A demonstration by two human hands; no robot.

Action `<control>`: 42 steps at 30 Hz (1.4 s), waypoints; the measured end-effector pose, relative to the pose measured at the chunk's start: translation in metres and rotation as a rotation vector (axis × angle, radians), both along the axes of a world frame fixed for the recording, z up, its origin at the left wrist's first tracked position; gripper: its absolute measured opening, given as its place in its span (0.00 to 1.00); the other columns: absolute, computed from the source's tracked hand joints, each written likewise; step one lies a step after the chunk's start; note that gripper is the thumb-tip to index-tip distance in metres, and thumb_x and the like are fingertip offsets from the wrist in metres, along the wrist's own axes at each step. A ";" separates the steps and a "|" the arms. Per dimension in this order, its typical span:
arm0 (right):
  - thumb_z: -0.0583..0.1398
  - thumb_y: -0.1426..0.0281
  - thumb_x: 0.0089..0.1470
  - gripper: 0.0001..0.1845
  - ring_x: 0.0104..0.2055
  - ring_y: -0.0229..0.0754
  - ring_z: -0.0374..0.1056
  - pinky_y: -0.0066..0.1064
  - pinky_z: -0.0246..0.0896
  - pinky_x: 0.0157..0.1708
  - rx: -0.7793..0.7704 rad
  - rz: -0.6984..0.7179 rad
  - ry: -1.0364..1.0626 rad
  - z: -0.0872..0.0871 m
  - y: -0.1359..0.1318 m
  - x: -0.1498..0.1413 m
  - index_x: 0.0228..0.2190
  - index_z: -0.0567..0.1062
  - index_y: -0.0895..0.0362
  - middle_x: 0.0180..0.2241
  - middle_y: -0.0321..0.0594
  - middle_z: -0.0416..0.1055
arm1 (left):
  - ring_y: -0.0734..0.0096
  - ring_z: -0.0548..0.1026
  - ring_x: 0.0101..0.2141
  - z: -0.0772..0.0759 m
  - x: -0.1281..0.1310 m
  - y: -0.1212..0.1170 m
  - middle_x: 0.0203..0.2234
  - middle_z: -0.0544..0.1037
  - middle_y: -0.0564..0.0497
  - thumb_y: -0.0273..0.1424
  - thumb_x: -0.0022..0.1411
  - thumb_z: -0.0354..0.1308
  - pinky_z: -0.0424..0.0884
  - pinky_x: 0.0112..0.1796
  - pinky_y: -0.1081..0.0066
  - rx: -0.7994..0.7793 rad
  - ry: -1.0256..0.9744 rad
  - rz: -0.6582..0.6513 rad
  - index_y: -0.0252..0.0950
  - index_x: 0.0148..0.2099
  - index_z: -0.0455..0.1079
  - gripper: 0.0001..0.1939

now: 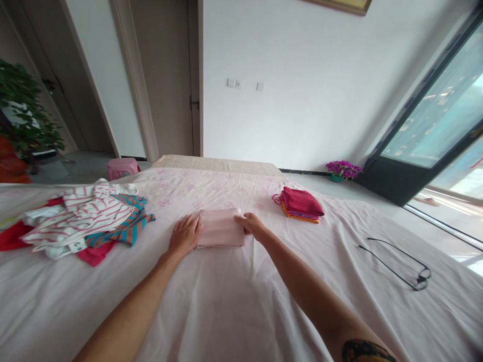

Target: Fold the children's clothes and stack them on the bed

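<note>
A pale pink cloth [221,230], folded into a neat rectangle, lies flat on the sheet in front of me. My left hand [186,232] rests at its left edge, palm down with the fingers stretched out. At the opposite edge, my right hand [252,224] pinches the side of the cloth, thumb on top and the other fingers curled mostly out of sight. Whether the cloth is a garment I cannot tell.
Rumpled clothes [94,216], striped and red, are heaped at the left. A folded stack [302,203], red over orange, sits to the right. Eyeglasses [420,276] lie on the pink sheet [222,311] farther right. A pink stool [123,167] stands beyond the left edge.
</note>
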State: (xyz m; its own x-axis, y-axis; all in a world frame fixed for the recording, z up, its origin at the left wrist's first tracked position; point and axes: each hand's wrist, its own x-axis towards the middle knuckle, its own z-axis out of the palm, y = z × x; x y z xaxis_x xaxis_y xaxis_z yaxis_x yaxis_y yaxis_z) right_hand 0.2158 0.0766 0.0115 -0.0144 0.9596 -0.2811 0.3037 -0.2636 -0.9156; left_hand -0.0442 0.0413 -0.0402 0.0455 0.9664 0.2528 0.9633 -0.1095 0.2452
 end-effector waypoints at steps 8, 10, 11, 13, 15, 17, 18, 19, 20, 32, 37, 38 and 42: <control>0.71 0.69 0.34 0.23 0.34 0.43 0.73 0.31 0.68 0.31 -0.063 0.069 0.314 0.012 -0.007 -0.019 0.36 0.76 0.57 0.31 0.38 0.77 | 0.55 0.60 0.63 -0.004 -0.002 0.002 0.63 0.65 0.40 0.42 0.70 0.39 0.53 0.62 0.56 0.018 0.030 -0.022 0.35 0.62 0.65 0.27; 0.70 0.71 0.32 0.25 0.36 0.45 0.74 0.33 0.70 0.34 -0.035 0.101 0.450 0.009 -0.010 -0.024 0.37 0.76 0.57 0.32 0.39 0.78 | 0.57 0.61 0.63 -0.007 -0.003 0.004 0.63 0.65 0.41 0.42 0.70 0.39 0.54 0.61 0.57 0.030 0.059 -0.020 0.36 0.62 0.65 0.27; 0.70 0.72 0.31 0.25 0.36 0.47 0.74 0.34 0.71 0.35 -0.039 0.095 0.489 0.006 -0.010 -0.026 0.37 0.76 0.58 0.32 0.39 0.78 | 0.57 0.61 0.63 -0.010 -0.005 0.005 0.62 0.66 0.42 0.41 0.70 0.39 0.55 0.61 0.57 0.039 0.069 -0.023 0.36 0.62 0.65 0.26; 0.68 0.75 0.31 0.24 0.36 0.48 0.74 0.37 0.72 0.35 -0.069 0.043 0.515 0.000 -0.008 -0.028 0.37 0.76 0.58 0.31 0.39 0.78 | 0.58 0.62 0.62 -0.015 -0.007 0.008 0.62 0.67 0.42 0.41 0.70 0.40 0.55 0.61 0.57 0.063 0.075 -0.039 0.36 0.62 0.66 0.26; 0.67 0.76 0.32 0.23 0.35 0.47 0.74 0.38 0.72 0.34 -0.082 -0.005 0.524 -0.003 -0.006 -0.024 0.37 0.76 0.58 0.30 0.39 0.77 | 0.58 0.63 0.61 -0.019 -0.011 0.011 0.61 0.69 0.42 0.40 0.69 0.39 0.56 0.61 0.58 0.090 0.062 -0.063 0.35 0.61 0.67 0.26; 0.66 0.76 0.33 0.21 0.36 0.47 0.74 0.38 0.72 0.36 -0.062 -0.015 0.540 0.001 -0.003 -0.010 0.36 0.76 0.58 0.30 0.39 0.77 | 0.59 0.64 0.61 -0.023 -0.014 0.014 0.60 0.70 0.42 0.40 0.70 0.38 0.57 0.61 0.59 0.109 0.041 -0.085 0.33 0.61 0.67 0.28; 0.66 0.76 0.34 0.21 0.36 0.47 0.74 0.38 0.72 0.36 -0.046 -0.011 0.547 0.006 -0.002 0.000 0.36 0.76 0.58 0.31 0.39 0.77 | 0.59 0.64 0.61 -0.025 -0.015 0.015 0.59 0.70 0.42 0.41 0.70 0.37 0.57 0.61 0.59 0.113 0.034 -0.094 0.32 0.61 0.67 0.29; 0.67 0.75 0.35 0.20 0.36 0.46 0.74 0.38 0.72 0.37 -0.027 -0.007 0.547 0.013 -0.001 0.013 0.36 0.76 0.58 0.31 0.40 0.77 | 0.59 0.64 0.61 -0.026 -0.016 0.016 0.59 0.70 0.42 0.41 0.69 0.37 0.57 0.61 0.59 0.113 0.032 -0.099 0.31 0.61 0.66 0.29; 0.67 0.75 0.35 0.20 0.36 0.46 0.74 0.37 0.72 0.37 -0.007 -0.005 0.543 0.021 0.000 0.028 0.36 0.76 0.58 0.32 0.41 0.78 | 0.58 0.64 0.61 -0.028 -0.017 0.017 0.60 0.70 0.42 0.42 0.69 0.37 0.58 0.61 0.59 0.111 0.036 -0.101 0.31 0.61 0.66 0.30; 0.63 0.75 0.46 0.18 0.34 0.48 0.74 0.41 0.72 0.36 0.225 -0.177 0.432 0.137 0.041 0.232 0.42 0.74 0.63 0.33 0.49 0.77 | 0.58 0.64 0.61 -0.047 -0.027 0.028 0.60 0.69 0.44 0.43 0.65 0.40 0.58 0.62 0.58 0.147 0.042 -0.118 0.36 0.60 0.66 0.28; 0.60 0.76 0.51 0.14 0.30 0.46 0.74 0.39 0.75 0.33 0.203 -0.283 0.537 0.139 0.057 0.284 0.42 0.73 0.61 0.30 0.45 0.77 | 0.57 0.66 0.60 -0.051 -0.032 0.033 0.60 0.68 0.42 0.45 0.65 0.42 0.60 0.61 0.59 0.144 0.037 -0.168 0.34 0.61 0.65 0.29; 0.60 0.76 0.51 0.14 0.30 0.46 0.74 0.39 0.75 0.33 0.188 -0.309 0.556 0.133 0.059 0.291 0.42 0.72 0.61 0.30 0.44 0.77 | 0.57 0.66 0.59 -0.051 -0.033 0.033 0.60 0.69 0.41 0.45 0.65 0.42 0.60 0.60 0.58 0.149 0.035 -0.174 0.33 0.61 0.65 0.30; 0.60 0.78 0.51 0.15 0.30 0.45 0.74 0.37 0.76 0.33 0.097 -0.370 0.575 0.105 0.060 0.291 0.43 0.72 0.62 0.30 0.44 0.77 | 0.57 0.67 0.59 -0.049 -0.032 0.033 0.59 0.69 0.41 0.45 0.65 0.42 0.61 0.60 0.59 0.182 0.041 -0.180 0.33 0.60 0.66 0.29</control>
State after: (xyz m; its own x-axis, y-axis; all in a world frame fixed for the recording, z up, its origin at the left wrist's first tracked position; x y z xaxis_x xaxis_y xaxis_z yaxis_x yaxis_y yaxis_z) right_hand 0.5065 0.1370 0.1160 0.1981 0.9504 -0.2396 -0.3318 -0.1650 -0.9288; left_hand -0.0759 0.0745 -0.0895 0.2267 0.8807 0.4159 0.9330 -0.3189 0.1666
